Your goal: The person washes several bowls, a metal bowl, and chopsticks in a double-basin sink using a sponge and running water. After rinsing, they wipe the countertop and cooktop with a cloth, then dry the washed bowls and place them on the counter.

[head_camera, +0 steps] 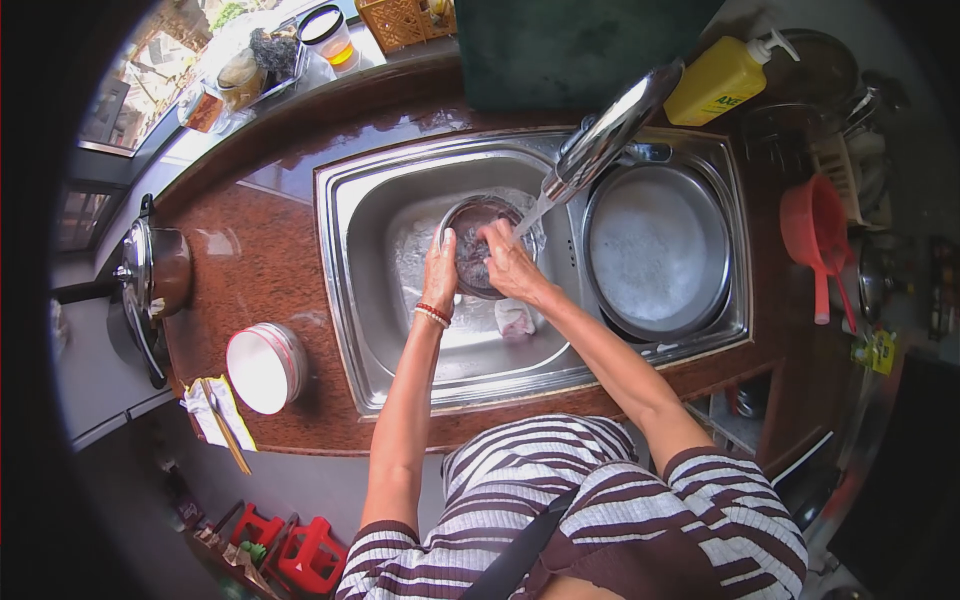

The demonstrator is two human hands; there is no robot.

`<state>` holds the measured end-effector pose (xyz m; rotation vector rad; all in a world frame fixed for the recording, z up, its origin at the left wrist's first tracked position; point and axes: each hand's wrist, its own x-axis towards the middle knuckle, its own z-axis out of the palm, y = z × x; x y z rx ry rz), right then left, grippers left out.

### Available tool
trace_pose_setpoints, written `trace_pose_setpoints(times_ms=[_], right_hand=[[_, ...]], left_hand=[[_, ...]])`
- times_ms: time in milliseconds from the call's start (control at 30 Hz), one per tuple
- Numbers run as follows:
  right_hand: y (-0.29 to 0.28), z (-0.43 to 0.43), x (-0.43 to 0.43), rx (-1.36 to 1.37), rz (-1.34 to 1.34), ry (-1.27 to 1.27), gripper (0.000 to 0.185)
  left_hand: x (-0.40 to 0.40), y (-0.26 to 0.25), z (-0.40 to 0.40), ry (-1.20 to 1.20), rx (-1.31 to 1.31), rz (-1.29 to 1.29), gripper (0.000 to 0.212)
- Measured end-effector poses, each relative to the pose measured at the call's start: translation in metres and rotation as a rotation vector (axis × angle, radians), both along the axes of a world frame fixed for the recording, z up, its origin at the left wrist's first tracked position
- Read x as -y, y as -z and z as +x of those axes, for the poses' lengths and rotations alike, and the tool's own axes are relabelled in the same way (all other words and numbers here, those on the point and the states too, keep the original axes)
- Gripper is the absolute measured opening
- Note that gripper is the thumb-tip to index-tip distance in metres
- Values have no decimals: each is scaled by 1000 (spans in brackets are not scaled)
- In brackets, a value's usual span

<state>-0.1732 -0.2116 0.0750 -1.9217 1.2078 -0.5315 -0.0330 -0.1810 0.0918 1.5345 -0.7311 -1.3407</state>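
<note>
Over the left basin of the steel sink [375, 330], my left hand [441, 262] grips the rim of a round metal bowl [472, 277] on its left side. Water runs from the chrome faucet [600, 139] into and beside the bowl. My right hand [510, 259] is at the bowl's inside, its fingers blurred and curled; whether they hold anything cannot be told. A crumpled pale cloth or sponge [514, 319] lies on the basin floor below the bowl. In the right basin sits a large round metal pan [656, 247] with cloudy water.
Stacked white bowls [262, 367] stand left, beside chopsticks [225, 431] on a cloth. A pressure cooker [161, 270] is at the far left. Behind the sink stands a yellow AXE pump bottle [716, 82]; a red plastic dipper [814, 221] lies right. The faucet overhangs the basins.
</note>
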Motion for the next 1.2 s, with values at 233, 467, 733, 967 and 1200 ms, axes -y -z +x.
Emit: trace_pose_setpoints(times_ms=[233,467,733,967,1200], right_hand=[[7,-12,-1,38,-126,2,30],[-4,-8,-9,71,-115,-43,26],[-12,-9,-14,-61,-173,-115,28],[1,-14,-7,-119,26,-227,35],[-5,1,-7,-164,-74,-82,41]], left_hand=[[4,1,-4,16,-79,-31,46],[1,9,1,13,-7,-8,43],[-2,5,4,1,-98,148,44],[-2,19,9,-49,11,70,45],[-3,26,12,-25,46,-18,45]])
